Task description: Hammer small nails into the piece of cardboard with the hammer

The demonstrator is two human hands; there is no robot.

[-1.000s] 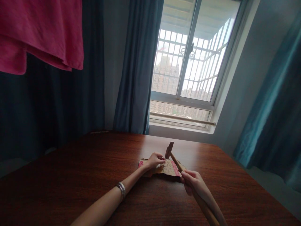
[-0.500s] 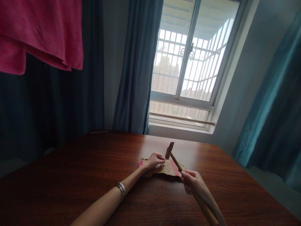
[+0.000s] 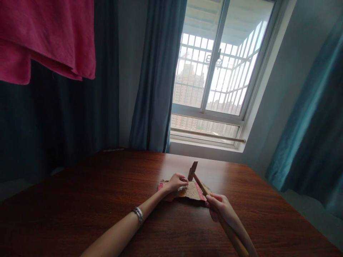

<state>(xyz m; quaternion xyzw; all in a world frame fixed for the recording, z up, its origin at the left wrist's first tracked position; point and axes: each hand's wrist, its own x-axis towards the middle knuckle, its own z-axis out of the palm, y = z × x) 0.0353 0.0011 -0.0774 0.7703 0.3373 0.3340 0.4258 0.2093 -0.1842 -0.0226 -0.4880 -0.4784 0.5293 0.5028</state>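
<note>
My right hand point(image 3: 218, 205) is wrapped around the wooden handle of a hammer point(image 3: 200, 185). The hammer's head tilts up and its lower end hangs close to my left fingertips. My left hand point(image 3: 177, 181) is closed in a pinch above a torn piece of cardboard point(image 3: 191, 191). Dark red shows at those fingers, but what they hold is too small to make out. The cardboard has a speckled tan face with pink bands and ragged edges, and it lies flat beneath both hands. Part of it is hidden by my left hand.
A glossy brown wooden table point(image 3: 107, 200) carries the work. Behind it are a barred window point(image 3: 211, 85) and blue curtains point(image 3: 152, 89). A pink cloth point(image 3: 50, 39) hangs at upper left, above the table. A light rod point(image 3: 209, 134) runs along the window sill.
The hammer head has shifted very slightly left, still close to my left fingertips. My left hand and the cardboard stay in place.
</note>
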